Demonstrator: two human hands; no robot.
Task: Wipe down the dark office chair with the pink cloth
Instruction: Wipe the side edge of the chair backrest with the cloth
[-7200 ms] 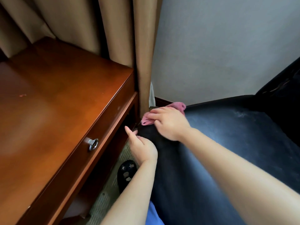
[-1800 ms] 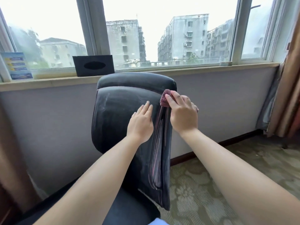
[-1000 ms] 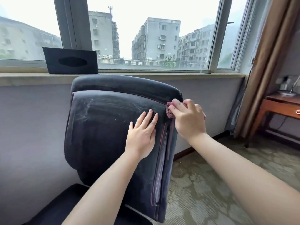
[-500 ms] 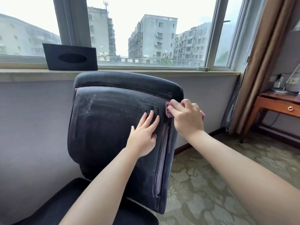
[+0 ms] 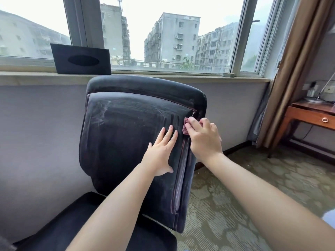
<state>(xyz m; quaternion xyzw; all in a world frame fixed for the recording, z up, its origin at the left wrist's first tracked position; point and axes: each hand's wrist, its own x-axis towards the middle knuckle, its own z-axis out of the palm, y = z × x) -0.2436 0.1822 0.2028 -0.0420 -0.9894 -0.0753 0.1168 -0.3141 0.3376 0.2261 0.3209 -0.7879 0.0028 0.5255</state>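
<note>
The dark office chair (image 5: 126,142) stands in front of the window wall, its backrest facing the camera and streaked with pale smears. The left hand (image 5: 160,153) lies flat on the backrest near its right edge, fingers straight and slightly spread, palm pressing the upholstery. Just beside it, the right hand (image 5: 204,138) curls around the pink cloth (image 5: 185,126), bunched so only a small wad shows under the fingertips, and presses it against the seam on the backrest's upper right side. A black tissue box (image 5: 81,59) stands on the windowsill (image 5: 163,77) behind the chair. At the far right, a wooden desk (image 5: 311,115) stands beside a brown curtain (image 5: 297,69), on patterned carpet (image 5: 235,187).
</note>
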